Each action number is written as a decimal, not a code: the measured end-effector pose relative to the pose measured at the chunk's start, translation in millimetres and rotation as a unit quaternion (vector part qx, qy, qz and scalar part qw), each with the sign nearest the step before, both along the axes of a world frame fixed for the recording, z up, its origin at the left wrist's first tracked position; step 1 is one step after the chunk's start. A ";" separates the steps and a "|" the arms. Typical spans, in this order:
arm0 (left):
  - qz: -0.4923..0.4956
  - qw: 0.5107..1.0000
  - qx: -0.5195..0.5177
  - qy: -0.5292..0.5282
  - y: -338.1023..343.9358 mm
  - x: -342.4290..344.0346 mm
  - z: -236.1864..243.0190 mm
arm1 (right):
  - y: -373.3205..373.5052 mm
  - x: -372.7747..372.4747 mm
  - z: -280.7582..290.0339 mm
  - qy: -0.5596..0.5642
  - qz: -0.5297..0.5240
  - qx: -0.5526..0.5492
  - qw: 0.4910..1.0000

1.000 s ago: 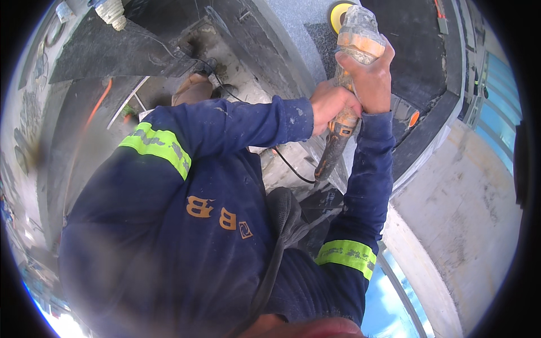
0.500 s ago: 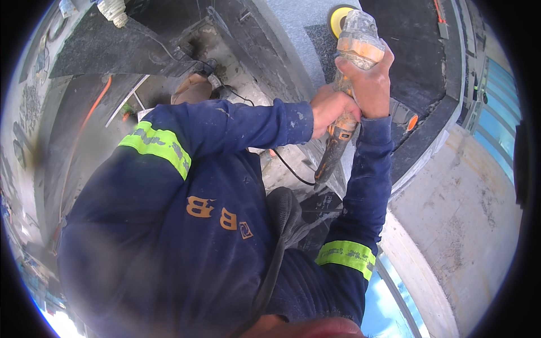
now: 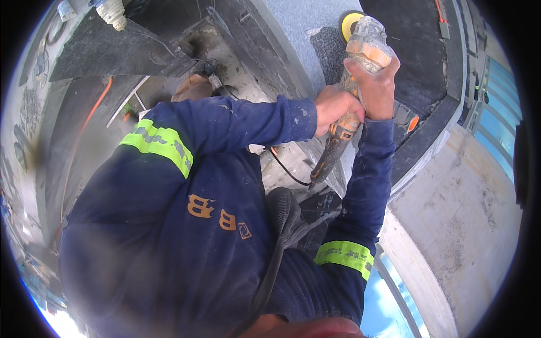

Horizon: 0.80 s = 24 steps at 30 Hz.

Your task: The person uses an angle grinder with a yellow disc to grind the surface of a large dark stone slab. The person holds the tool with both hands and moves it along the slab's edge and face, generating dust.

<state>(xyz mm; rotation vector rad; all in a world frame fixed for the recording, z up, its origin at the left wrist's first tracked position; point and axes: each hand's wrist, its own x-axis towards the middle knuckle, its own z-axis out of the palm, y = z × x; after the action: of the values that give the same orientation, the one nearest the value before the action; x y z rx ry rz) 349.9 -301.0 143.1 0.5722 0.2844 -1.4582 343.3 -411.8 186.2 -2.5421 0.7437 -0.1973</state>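
We are shifting the grinder (image 3: 367,49) slightly rightward and toward us over the grey slab (image 3: 296,25), its yellow disc (image 3: 350,23) uncovering more of the dark patch (image 3: 326,53). Our left hand (image 3: 337,110) and right hand (image 3: 378,84) are keeping their fingers clamped around its body.

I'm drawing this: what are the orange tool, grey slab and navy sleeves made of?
Tool: probably dull hard plastic, from its moulded shape and scuffs. Slab: perhaps matte stone, with speckles like granite. Sleeves: matte fabric, judging by soft creases.
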 end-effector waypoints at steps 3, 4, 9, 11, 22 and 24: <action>0.078 0.996 0.009 -0.036 23.6 -15.8 4.6 | 24.1 -6.5 -0.2 -0.002 0.032 0.056 0.998; 0.111 0.992 0.023 -0.050 31.7 -22.0 7.4 | 33.7 -9.9 1.2 -0.008 0.062 0.074 0.995; 0.095 0.995 0.031 -0.009 33.9 -24.8 13.4 | 34.2 -13.2 3.4 0.002 0.059 0.061 0.996; 0.051 0.999 0.014 0.006 16.4 -13.1 10.3 | 12.2 -10.9 -0.3 0.000 0.026 0.048 0.998; 0.097 0.995 0.025 -0.020 40.8 -25.3 12.1 | 43.6 -12.6 6.8 0.022 0.041 0.073 0.996; 0.113 0.993 0.038 -0.009 49.1 -29.9 13.5 | 52.4 -14.7 8.0 0.026 0.075 0.084 0.993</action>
<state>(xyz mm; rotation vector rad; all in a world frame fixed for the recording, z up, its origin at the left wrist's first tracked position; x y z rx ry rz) 320.0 -251.9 156.6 0.5953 0.3802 -1.2270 328.5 -359.5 194.1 -2.4359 0.5605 -0.0187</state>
